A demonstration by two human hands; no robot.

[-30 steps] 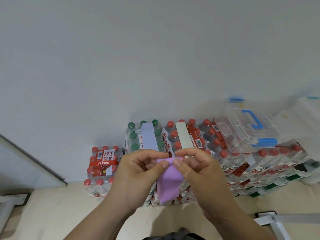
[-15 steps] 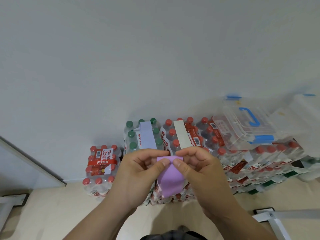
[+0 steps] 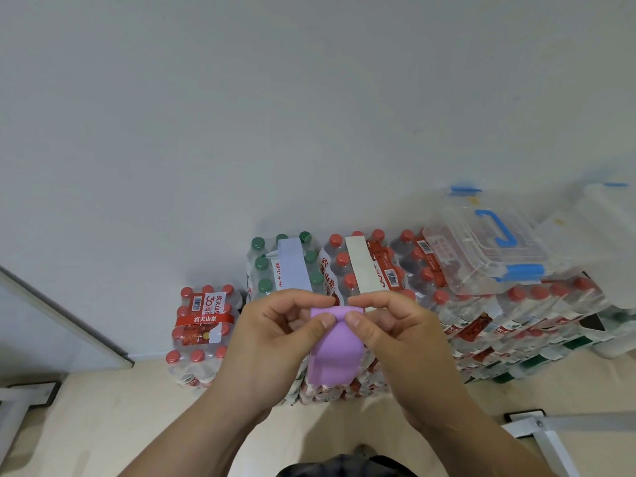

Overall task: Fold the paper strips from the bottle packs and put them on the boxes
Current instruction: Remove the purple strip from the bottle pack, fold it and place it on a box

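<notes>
Head view. fingers (image 3: pixel 323 321): both thumbs lie side by side on the near face of the purple paper strip (image 3: pixel 335 356), forefingers curled behind, so each hand pinches its top edge. Left hand (image 3: pixel 272 339) and right hand (image 3: pixel 395 339) nearly meet at the thumb tips. The strip hangs free from the pinch toward 6 o'clock, in mid-air, with nothing under it.

Strip: thin, matte, flat-sided band, soft bend at the top. A small step on its lower left edge suggests two layers not quite flush.

Risks, as judged:
- No hard backing, so a crease pressed here could run skew.
- Loose tail may twist or slip out of line if one pinch eases.
- Thin paper; a hard pull apart could tear it.

Outward, 12 o'clock of the hands: pale blue strip (image 3: pixel 292 266) across the green-capped pack (image 3: pixel 275 270), cream strip (image 3: pixel 359 266) across the red-capped pack (image 3: pixel 339 259). Both lie flat on shrink-wrap, glossy and crinkled, over round caps.

At 2 o'clock: clear plastic box (image 3: pixel 481 256) with blue handle, sitting tilted on bottle caps; a second box (image 3: pixel 599 228) beyond it. Lids smooth and hard. A light folded strip could slide off the slanted one.

At 9 o'clock: small red-capped pack (image 3: pixel 203 325) on the pale floor (image 3: pixel 86 425).
</notes>
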